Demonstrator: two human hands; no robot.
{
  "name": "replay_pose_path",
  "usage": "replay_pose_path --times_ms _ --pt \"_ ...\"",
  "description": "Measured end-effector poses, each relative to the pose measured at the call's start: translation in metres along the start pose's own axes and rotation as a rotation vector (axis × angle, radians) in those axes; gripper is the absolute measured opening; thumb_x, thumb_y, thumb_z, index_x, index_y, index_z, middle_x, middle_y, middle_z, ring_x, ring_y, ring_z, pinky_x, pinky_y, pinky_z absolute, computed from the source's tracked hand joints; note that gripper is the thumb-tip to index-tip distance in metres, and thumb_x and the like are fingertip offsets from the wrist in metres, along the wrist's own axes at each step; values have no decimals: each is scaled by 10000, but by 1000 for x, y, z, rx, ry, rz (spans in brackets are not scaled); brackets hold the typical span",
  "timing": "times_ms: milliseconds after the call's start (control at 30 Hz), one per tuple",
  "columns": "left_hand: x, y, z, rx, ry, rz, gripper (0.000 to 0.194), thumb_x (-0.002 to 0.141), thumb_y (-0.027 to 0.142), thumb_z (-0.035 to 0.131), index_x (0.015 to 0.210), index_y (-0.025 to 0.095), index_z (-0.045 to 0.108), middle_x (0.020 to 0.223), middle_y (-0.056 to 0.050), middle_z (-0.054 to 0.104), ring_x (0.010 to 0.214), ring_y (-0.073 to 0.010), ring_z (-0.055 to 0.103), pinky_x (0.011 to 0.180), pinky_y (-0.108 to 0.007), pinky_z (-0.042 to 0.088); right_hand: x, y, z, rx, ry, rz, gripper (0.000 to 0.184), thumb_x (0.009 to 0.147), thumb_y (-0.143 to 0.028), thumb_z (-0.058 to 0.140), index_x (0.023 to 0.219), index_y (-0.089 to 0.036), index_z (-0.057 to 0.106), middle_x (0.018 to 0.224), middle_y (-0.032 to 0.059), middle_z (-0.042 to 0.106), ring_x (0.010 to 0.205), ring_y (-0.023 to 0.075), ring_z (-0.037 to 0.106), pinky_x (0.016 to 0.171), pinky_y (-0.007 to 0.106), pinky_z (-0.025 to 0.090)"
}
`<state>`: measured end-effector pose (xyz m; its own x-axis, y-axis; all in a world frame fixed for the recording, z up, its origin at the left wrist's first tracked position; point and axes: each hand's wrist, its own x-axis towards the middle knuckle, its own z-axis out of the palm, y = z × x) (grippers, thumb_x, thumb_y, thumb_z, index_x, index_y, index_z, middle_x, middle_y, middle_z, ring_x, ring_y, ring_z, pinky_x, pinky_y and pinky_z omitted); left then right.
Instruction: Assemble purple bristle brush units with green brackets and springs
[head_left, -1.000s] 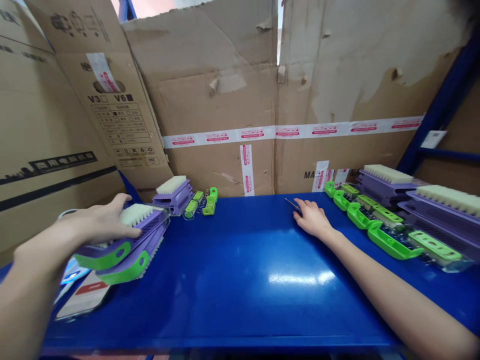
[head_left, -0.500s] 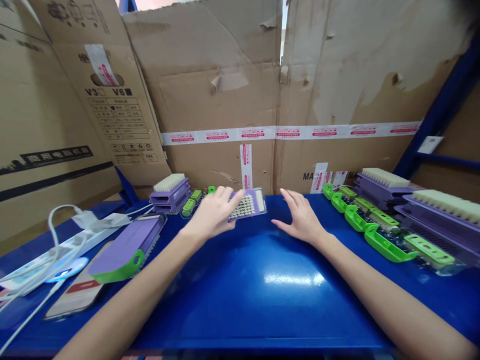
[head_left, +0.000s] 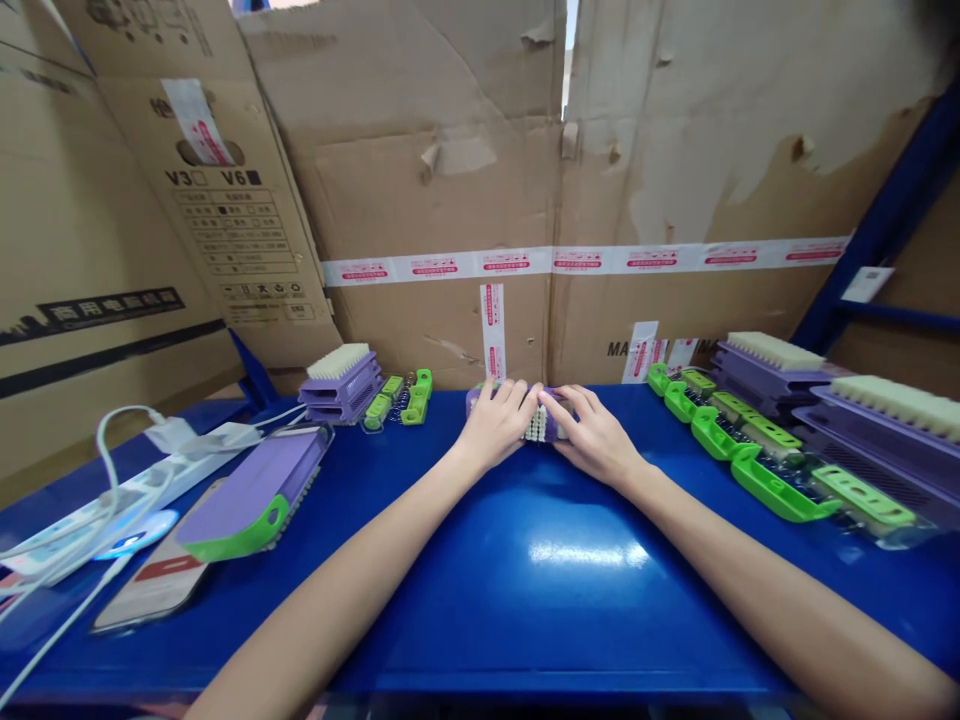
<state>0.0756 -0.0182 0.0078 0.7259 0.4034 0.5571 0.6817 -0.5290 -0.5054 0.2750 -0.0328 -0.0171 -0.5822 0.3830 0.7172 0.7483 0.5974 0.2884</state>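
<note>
A small purple brush [head_left: 536,425] with pale bristle tufts lies at the back middle of the blue table, bristles toward me. My left hand [head_left: 491,425] is closed over its left part, with fingers bent across the top. On the other side, my right hand [head_left: 596,435] grips the brush's right end, thumb pointing toward the left fingertips. Much of the brush is hidden beneath my hands. A green bit shows at its upper left.
Stacked purple brush parts [head_left: 341,390] and green pieces [head_left: 416,398] stand at back left. A larger purple brush [head_left: 255,490] lies beside a phone [head_left: 161,590] and power strip [head_left: 127,500]. At right are green handles [head_left: 776,490] and purple stacks [head_left: 862,450]. Cardboard [head_left: 450,200] walls the back.
My left hand has carried the brush rightward and down. My right hand, apart and spread before, has closed onto its right end.
</note>
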Motion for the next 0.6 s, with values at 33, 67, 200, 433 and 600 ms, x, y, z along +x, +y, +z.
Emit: replay_pose_path --times_ms 33,67,200,433,600 --pt "1 2 3 -12 -5 -5 433 863 203 422 1277 74 421 1164 -160 533 1049 -270 489 983 -457 342 0 0 0 5 -12 -9 700 793 -156 528 1441 -147 262 1225 192 439 1140 333 407 927 530 446" --pt "1 2 5 -23 -10 -3 411 871 202 408 1259 69 439 1160 -162 539 1040 -269 491 967 -451 353 0 -1 0 10 -27 -17 694 794 -148 520 1440 -149 267 1225 191 440 1143 331 406 923 533 447" --pt "-5 -7 11 -71 -24 34 421 873 208 410 1266 57 431 1208 -169 530 1066 -289 468 920 -437 370 5 -2 -1 19 -83 -55 652 797 -114 494 1423 -162 315 1247 188 431 1170 326 382 929 530 442" --pt "-10 -11 11 -77 -30 9 388 889 224 401 1247 85 456 1198 -164 533 1035 -284 483 878 -412 374 14 -7 -7 -1 -135 -55 643 794 -147 495 1416 -171 334 1221 180 480 1129 319 410 889 505 446" --pt "-8 -2 10 -27 -12 -10 340 898 229 377 1171 83 518 1073 -152 571 923 -278 506 827 -409 384 14 -16 -14 -185 -214 -10 606 820 -219 477 1403 -105 357 1105 187 566 1005 315 492 827 445 424"
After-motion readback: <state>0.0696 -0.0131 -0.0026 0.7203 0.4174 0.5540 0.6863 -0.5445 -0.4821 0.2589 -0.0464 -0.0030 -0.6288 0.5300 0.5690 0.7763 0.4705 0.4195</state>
